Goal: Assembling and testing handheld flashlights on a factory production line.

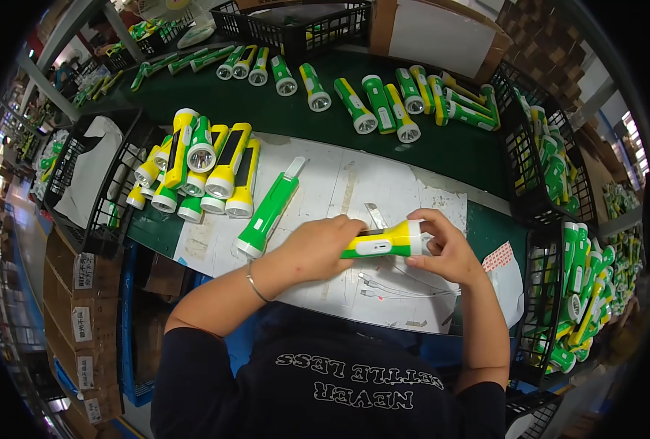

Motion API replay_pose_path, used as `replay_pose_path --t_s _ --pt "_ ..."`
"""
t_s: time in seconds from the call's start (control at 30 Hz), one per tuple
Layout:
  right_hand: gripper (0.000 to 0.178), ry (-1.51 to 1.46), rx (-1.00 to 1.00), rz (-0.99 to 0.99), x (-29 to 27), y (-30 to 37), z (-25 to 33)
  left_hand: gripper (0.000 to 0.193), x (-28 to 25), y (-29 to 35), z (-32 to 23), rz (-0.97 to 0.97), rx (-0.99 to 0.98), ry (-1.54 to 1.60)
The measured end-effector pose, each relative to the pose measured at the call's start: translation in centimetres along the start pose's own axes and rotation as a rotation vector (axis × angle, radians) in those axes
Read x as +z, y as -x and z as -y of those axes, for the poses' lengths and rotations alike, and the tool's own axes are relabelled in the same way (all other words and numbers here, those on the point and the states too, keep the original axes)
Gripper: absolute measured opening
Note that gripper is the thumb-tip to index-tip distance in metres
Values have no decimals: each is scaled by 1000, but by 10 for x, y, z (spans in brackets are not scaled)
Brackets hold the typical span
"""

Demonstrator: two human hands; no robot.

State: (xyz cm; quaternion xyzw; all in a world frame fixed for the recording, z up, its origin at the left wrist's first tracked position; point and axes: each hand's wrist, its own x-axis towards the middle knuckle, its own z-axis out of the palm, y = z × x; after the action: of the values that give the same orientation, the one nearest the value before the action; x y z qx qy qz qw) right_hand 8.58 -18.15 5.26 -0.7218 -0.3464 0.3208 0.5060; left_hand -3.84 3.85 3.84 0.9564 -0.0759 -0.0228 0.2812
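Both my hands hold one yellow-and-green flashlight (398, 238) level above the white work sheet. My left hand (317, 249) is closed around its body end, partly hiding it. At the white lamp head, my right hand (453, 252) grips with thumb and fingers curled about the rim. A green flashlight (270, 216) with a white cap lies slanted beside my left wrist. Just behind the held flashlight is a flat metallic strip (374, 214), partly covered. White cables with plugs (372, 287) lie on the sheet near me.
Several flashlights (226, 168) are heaped at the left. A row of more flashlights (376, 102) stretches along the green bench behind. Black crates (530, 161) filled with flashlights stand at the right; another black crate (124, 172) is at the left. A red-dotted sticker sheet (497, 257) lies by my right arm.
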Motion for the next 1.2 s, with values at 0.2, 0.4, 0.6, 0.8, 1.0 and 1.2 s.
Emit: replay_pose_path --t_s 0.2,0.4,0.6,0.8,1.0,1.2 --pt "66 -136 -14 -7 -7 7 -18 41 -17 18 14 110 -80 -84" --pt "57 -501 68 -208 33 -11 -53 49 12 4 8 70 -103 403" --pt "18 732 -49 -369 67 -4 -63 60 49 5 15 -79 -165 527" --pt "14 -43 49 -291 36 3 -59 63 60 -2 7 -153 -169 499" --pt "15 -354 161 -208 24 6 -53 64 66 -8 -1 -181 -81 514" --pt "15 -402 225 -232 27 3 -60 59 67 -9 -13 -273 -194 198"
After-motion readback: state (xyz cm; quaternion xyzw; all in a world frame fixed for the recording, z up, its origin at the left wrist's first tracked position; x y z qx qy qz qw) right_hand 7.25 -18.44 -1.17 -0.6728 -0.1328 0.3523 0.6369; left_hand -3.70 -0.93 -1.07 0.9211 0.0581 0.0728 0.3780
